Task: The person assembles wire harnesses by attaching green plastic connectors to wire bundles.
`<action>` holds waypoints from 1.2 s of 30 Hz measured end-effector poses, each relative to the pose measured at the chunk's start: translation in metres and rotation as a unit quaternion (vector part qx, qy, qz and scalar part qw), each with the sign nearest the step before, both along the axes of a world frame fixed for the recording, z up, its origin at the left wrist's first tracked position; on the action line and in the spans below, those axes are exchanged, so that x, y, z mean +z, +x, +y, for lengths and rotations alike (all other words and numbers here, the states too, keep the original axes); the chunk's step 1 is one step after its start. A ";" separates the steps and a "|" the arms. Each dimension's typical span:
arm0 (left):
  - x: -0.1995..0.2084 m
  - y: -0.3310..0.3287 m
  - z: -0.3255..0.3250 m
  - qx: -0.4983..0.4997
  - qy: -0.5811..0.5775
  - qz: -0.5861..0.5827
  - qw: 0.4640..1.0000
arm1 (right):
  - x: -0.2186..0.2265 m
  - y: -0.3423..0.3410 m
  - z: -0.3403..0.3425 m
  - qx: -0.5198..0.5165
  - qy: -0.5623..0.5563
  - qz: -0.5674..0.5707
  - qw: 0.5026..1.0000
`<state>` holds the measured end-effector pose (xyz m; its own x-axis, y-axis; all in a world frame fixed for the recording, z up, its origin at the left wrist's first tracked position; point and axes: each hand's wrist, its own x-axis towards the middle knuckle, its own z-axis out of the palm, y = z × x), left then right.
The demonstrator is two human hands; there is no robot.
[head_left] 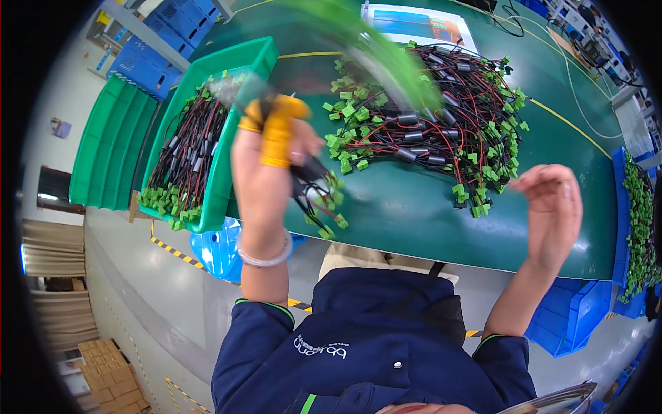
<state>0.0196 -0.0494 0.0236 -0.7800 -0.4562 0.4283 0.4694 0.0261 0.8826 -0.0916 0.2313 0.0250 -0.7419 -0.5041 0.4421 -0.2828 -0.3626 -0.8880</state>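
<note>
My left hand [265, 165], with yellow covers on its fingers, is closed around a bundle of black and red cables [314, 190]. Green connectors on their ends hang below the fist, and part of the bundle is smeared by motion. To its right, a large heap of cables [441, 117] with green connectors and dark grey cylinders lies on the green table [414, 228]. My right hand [552, 214] is open beside the heap's right edge, fingers slightly bent and holding nothing. A bright green streak [386, 55], too blurred to identify, arcs above the heap.
At the left, a green bin [231, 172] holds similar cables [196, 138]. An upended green bin [114, 145] stands farther left. A blue bin [618, 207] with green-ended cables is at the right edge, above another blue bin [569, 317]. A printed sheet [420, 27] lies at the back.
</note>
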 end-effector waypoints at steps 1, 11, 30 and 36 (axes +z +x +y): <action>0.003 0.003 -0.008 -0.032 0.083 0.037 0.995 | -0.008 -0.001 -0.003 0.061 -0.060 -0.033 0.996; -0.045 -0.013 0.060 -0.126 0.336 -0.082 0.930 | -0.062 0.054 -0.078 0.193 0.111 -0.123 0.967; -0.009 -0.013 0.053 -0.264 0.218 -0.073 0.937 | -0.086 0.054 -0.072 0.302 -0.055 -0.330 0.893; -0.003 -0.017 0.046 -0.285 0.156 -0.047 0.945 | -0.089 0.054 -0.075 0.342 -0.061 -0.338 0.875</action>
